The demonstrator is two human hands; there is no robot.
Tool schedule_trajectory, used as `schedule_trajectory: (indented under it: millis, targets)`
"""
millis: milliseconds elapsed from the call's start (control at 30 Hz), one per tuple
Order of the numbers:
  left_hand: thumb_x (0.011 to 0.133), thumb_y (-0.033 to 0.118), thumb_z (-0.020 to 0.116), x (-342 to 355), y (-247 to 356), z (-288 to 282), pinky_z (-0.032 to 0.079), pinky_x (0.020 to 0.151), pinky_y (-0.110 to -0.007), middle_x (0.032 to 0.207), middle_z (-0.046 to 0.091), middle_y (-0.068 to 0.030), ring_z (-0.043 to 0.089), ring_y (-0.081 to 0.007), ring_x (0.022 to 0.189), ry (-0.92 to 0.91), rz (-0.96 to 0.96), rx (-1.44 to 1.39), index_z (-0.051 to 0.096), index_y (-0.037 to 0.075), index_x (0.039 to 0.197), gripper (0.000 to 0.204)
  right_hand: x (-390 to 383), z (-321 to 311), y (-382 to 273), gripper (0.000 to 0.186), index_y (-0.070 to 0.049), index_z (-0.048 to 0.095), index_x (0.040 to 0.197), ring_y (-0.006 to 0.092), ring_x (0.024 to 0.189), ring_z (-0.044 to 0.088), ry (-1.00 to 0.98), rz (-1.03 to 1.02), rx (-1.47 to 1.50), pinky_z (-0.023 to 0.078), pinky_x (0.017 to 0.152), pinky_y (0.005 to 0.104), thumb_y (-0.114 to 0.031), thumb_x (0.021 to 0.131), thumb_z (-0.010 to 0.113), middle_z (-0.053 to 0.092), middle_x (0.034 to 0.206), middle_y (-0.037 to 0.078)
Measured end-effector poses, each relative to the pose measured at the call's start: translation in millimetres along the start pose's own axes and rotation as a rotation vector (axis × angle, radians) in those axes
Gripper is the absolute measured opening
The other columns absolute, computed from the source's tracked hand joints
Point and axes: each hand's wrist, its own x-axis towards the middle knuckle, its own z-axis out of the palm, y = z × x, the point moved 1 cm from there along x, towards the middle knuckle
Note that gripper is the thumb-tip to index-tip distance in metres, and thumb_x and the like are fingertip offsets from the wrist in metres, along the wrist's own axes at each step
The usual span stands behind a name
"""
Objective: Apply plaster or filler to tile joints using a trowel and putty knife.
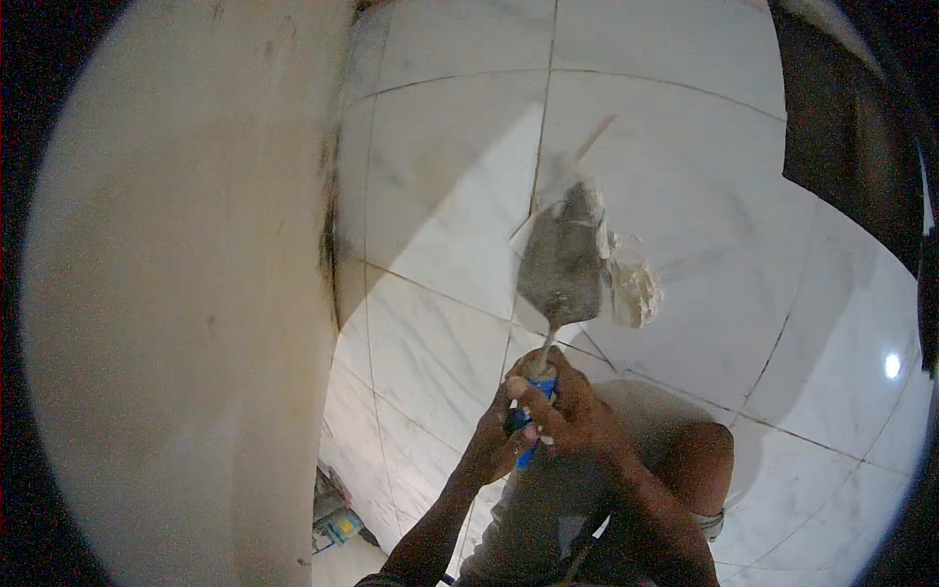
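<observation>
A trowel (560,262) with a broad, grey, smeared metal blade points away from me, over the white tiled floor. Its blue handle (533,450) sits between my two hands. My right hand (577,411) wraps the handle close to the blade's neck. From the left, my left hand (491,435) closes on the same handle lower down; its fingertips are partly hidden. White paste (636,289) lies in a lump on the floor along the blade's right edge, and some clings near the tip. A thin pale strip (595,137) shows beyond the tip.
A beige wall (186,293) rises on my left, with dark stains where it meets the marble-patterned floor (675,147). Several small items (337,514) lie by its foot at lower left. My bent knee (704,460) is at right; a dark area (841,117) borders the upper right.
</observation>
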Motion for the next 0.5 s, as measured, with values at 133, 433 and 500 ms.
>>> schedule_trajectory:
  millis: [133,433,500]
  targets:
    - [0.092,0.028,0.062,-9,19,-12,0.048,0.055,-0.027,0.092,0.055,-0.0056,0.056,-0.0126,0.067,0.163,0.029,-0.027,0.029,0.008,0.137,0.060,4,8,-24,0.043,-0.003,0.046,0.125,0.0269,0.092,0.059,-0.042,-0.007,-0.106,0.048,0.084,0.0371,-0.035,0.097,0.053,0.057,0.112,0.018]
    - [0.095,0.022,0.051,142,102,-166,0.052,0.065,-0.043,0.088,0.061,-0.0255,0.064,-0.0415,0.075,0.916,0.592,1.143,0.036,-0.006,0.126,0.045,20,9,3,0.046,-0.002,0.045,0.126,0.0302,0.096,0.057,0.022,-0.267,-0.350,0.049,0.085,0.0393,-0.030,0.092,0.062,0.051,0.120,0.018]
    - [0.095,0.023,0.050,181,115,-183,0.051,0.077,-0.048,0.096,0.059,-0.0336,0.059,-0.0511,0.091,0.921,0.640,1.252,0.037,-0.010,0.126,0.047,24,4,9,0.047,-0.002,0.045,0.125,0.0302,0.095,0.057,0.003,-0.201,-0.357,0.049,0.084,0.0393,-0.029,0.092,0.063,0.051,0.119,0.018]
